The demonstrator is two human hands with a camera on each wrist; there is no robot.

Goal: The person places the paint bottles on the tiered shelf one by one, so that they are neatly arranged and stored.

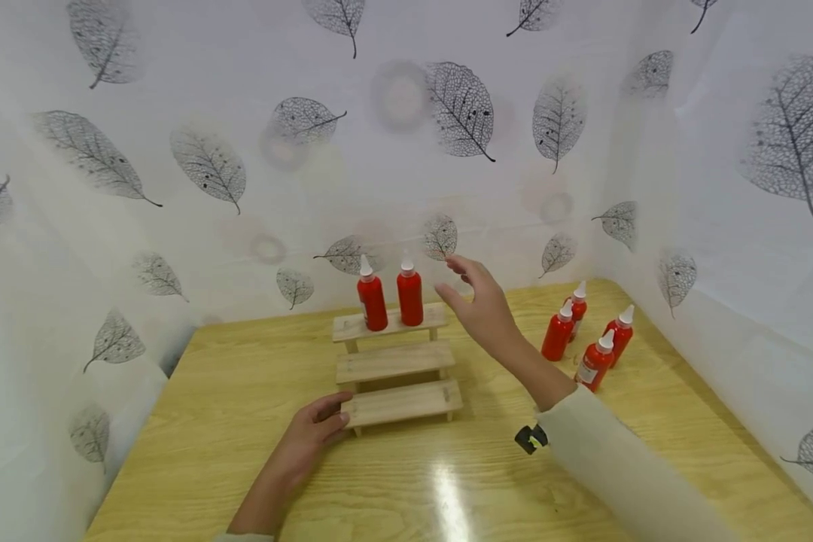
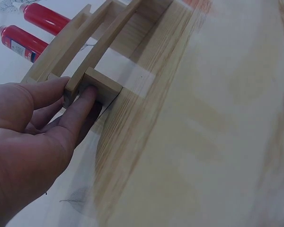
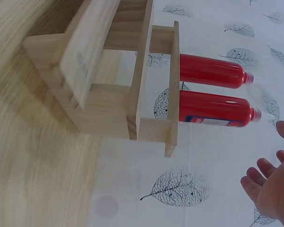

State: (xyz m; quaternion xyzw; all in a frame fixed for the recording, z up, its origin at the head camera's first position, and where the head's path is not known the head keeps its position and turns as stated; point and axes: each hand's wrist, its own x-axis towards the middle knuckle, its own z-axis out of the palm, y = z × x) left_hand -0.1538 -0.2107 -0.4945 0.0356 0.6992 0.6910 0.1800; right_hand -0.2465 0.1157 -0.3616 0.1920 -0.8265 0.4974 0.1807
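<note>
A small three-step wooden rack (image 1: pixel 394 363) stands on the table. Two red squeeze bottles with white pointed caps, a left one (image 1: pixel 373 305) and a right one (image 1: pixel 410 299), stand upright side by side on its top step. My left hand (image 1: pixel 309 430) pinches the left end of the bottom step, thumb above and fingers beneath, as the left wrist view also shows on the rack's edge (image 2: pixel 102 87). Raised just right of the right bottle, my right hand (image 1: pixel 485 310) holds nothing, thumb and fingers apart. The right wrist view shows its fingers (image 3: pixel 253 185) away from the bottle caps.
Several more red squeeze bottles (image 1: pixel 595 363) stand grouped on the right side of the wood-grain table (image 1: pixel 244 391). A white leaf-patterned sheet (image 1: pixel 379 181) hangs behind the table and along both sides. My right forearm reaches across between the rack and the grouped bottles.
</note>
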